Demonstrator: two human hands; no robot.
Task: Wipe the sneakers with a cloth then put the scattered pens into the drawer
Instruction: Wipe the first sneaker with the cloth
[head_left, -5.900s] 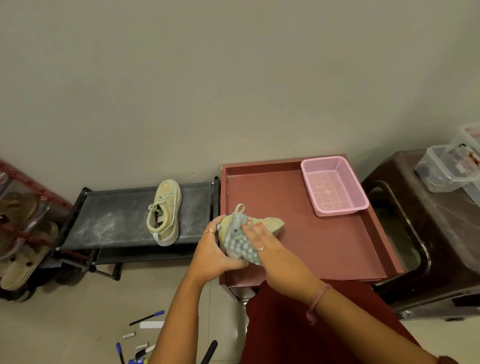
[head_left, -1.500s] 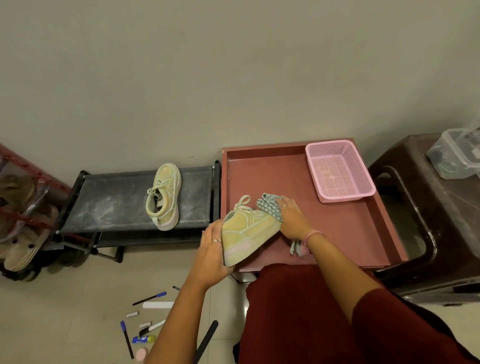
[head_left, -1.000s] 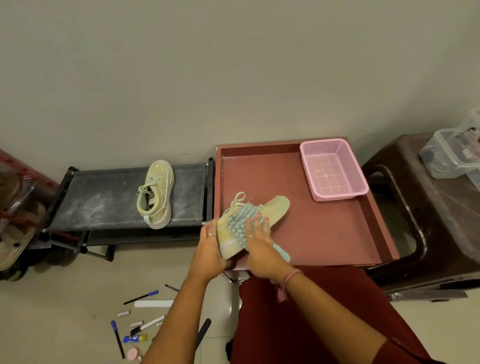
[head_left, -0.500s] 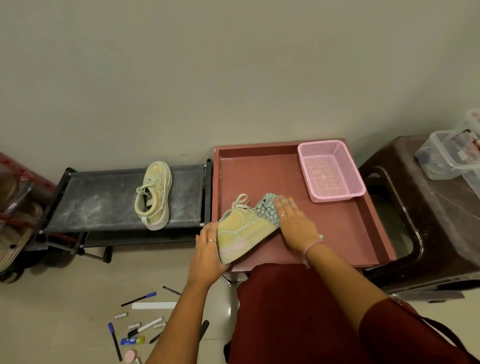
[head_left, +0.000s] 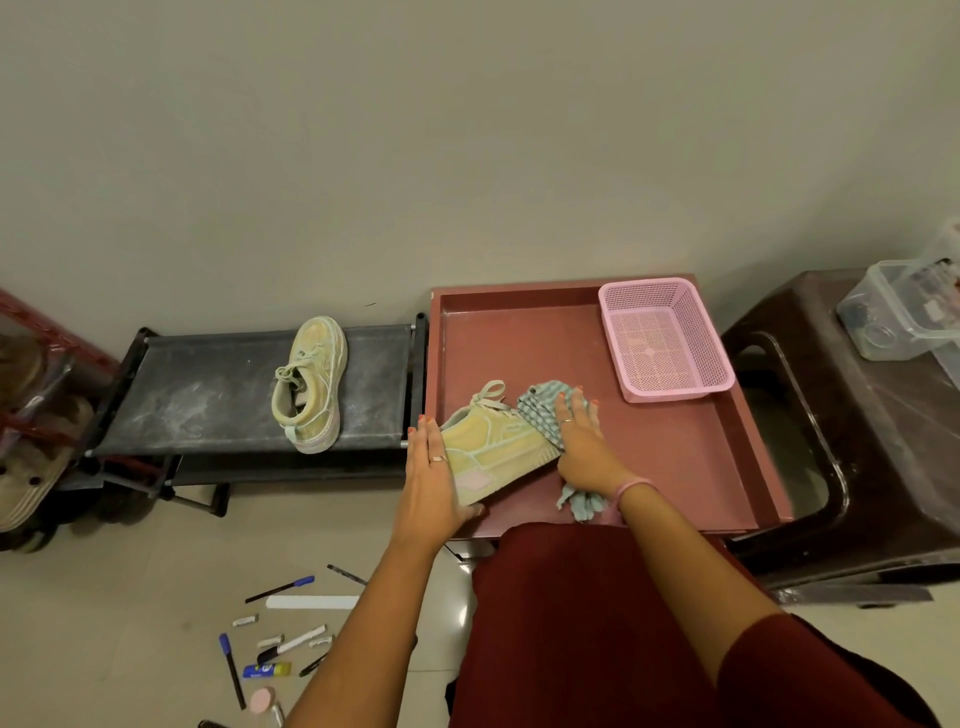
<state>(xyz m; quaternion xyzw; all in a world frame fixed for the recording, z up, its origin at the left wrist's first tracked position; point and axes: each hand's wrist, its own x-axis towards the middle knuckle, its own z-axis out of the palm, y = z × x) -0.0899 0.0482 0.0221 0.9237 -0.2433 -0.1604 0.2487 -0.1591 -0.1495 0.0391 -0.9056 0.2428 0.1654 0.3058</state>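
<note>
Step in hand: wiping the first sneaker (head_left: 493, 449). It lies tilted on its side at the front left corner of the red tray (head_left: 675, 467), sole edge toward me. My left hand (head_left: 434, 478) steadies it, fingers laid fairly flat along the heel side, thumb hooked under the front edge. My right hand (head_left: 582, 441) presses the checked cloth (head_left: 543, 410) against the toe end, palm down, fingers spread; the cloth's loose tail hangs out below my wrist near the tray's front edge.

The second sneaker (head_left: 311, 384) sits upright on the dusty black rack (head_left: 208, 395), well apart from the tray, apparently untouched.

Judgement: wiping is partway through. Next move calls for dragging the cloth back along the upper while my left hand keeps the shoe from sliding, then swapping shoes.

The pens (head_left: 280, 587) lie scattered on the floor near my left arm, beside caps and a small blue and yellow tube (head_left: 267, 670). No drawer is in view.

Writing: none readable. The tube's label is too small to make out; the pink patch on the shoe shows no legible mark. The pink basket (head_left: 665, 338) is unlabelled.
</note>
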